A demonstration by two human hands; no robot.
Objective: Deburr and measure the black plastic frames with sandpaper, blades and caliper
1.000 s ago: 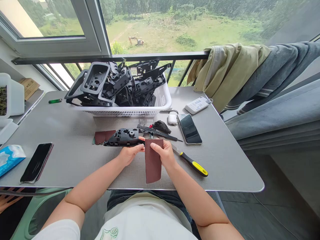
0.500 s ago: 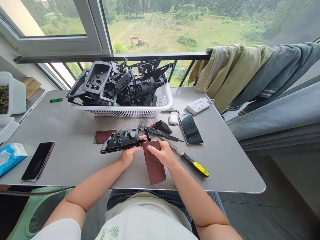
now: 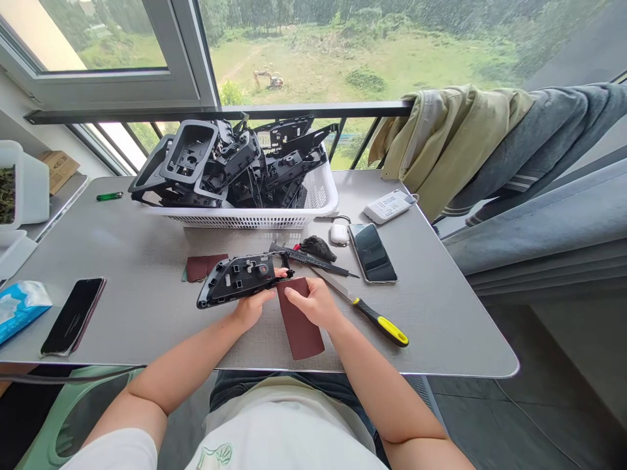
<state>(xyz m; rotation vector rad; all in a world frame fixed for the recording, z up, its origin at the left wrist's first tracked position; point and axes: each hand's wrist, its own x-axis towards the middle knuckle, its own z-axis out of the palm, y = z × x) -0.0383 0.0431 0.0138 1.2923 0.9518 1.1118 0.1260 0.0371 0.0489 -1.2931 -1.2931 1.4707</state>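
Note:
My left hand (image 3: 251,309) is closed on the right end of a black plastic trim part (image 3: 240,279), holding it tilted above the table. Clips and square openings cover the side of the part that faces up. Between the thumb and fingers of my right hand (image 3: 316,302) is a strip of brown sandpaper (image 3: 300,326), its upper edge against the right end of the part. Just behind lie a caliper (image 3: 318,260) and a dark cloth-like bundle (image 3: 317,248). A file with a black and yellow handle (image 3: 382,323) rests to the right of my right hand.
A white basket (image 3: 255,219) heaped with black plastic parts stands at the back. Another sandpaper piece (image 3: 203,267) lies behind the trim part. Phones (image 3: 373,253) (image 3: 73,316), a white earbud case (image 3: 339,234), a white power bank (image 3: 389,206) and a green lighter (image 3: 109,196) are on the table.
The trim part has tipped slightly, its left end lower and its clip side turned more towards me. My right hand and the sandpaper have shifted a little left.

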